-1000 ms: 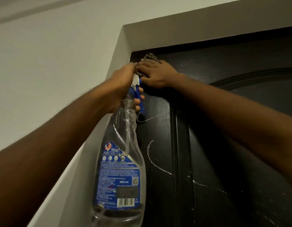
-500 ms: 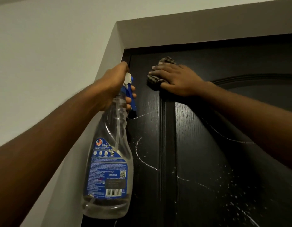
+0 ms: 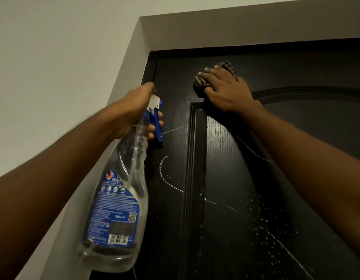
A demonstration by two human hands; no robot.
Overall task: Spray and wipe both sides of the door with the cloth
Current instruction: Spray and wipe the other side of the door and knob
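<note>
A dark brown panelled door point(image 3: 225, 178) fills the right of the head view, marked with white spray droplets and curved wet streaks. My left hand point(image 3: 136, 110) grips the neck of a clear spray bottle point(image 3: 118, 199) with a blue label and blue trigger, held up near the door's upper left edge. My right hand point(image 3: 225, 89) lies flat on a checked cloth point(image 3: 201, 81) and presses it against the door near the top. Most of the cloth is hidden under my fingers.
A pale wall point(image 3: 54, 67) runs along the left, and a plastered reveal point(image 3: 235, 29) frames the door at the top and left. A raised arched moulding point(image 3: 306, 90) crosses the door to the right of my right hand.
My right hand has slid the cloth to the right along the top of the door, away from the corner. My left hand still holds the bottle in much the same place.
</note>
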